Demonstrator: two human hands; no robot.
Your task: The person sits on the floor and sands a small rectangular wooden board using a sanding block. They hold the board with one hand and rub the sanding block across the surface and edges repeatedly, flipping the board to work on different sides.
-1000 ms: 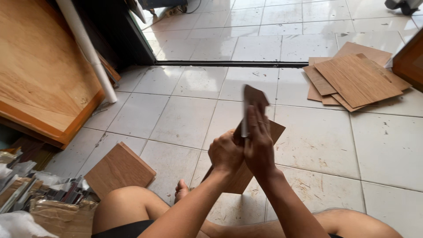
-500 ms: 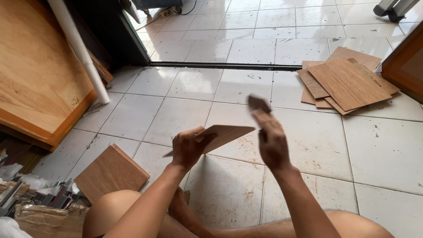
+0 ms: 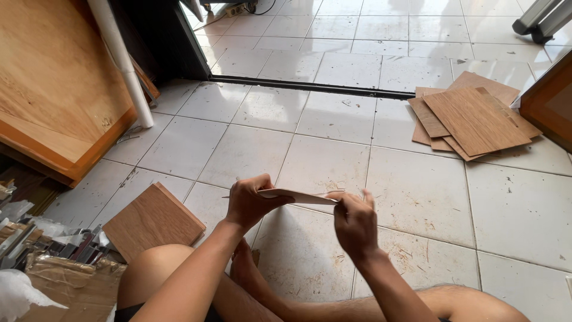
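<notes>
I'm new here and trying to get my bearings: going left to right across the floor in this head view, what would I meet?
Big wooden panel → white pipe → small wood board → left hand → thin sheet → right hand → stack of wood sheets.

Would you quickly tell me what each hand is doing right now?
Left hand: closed on the thin wooden sheet.
Right hand: pinching the sheet's other end.

Single head-worn view, directed steeply downward and forward; the tiled floor is seen from close range.
</notes>
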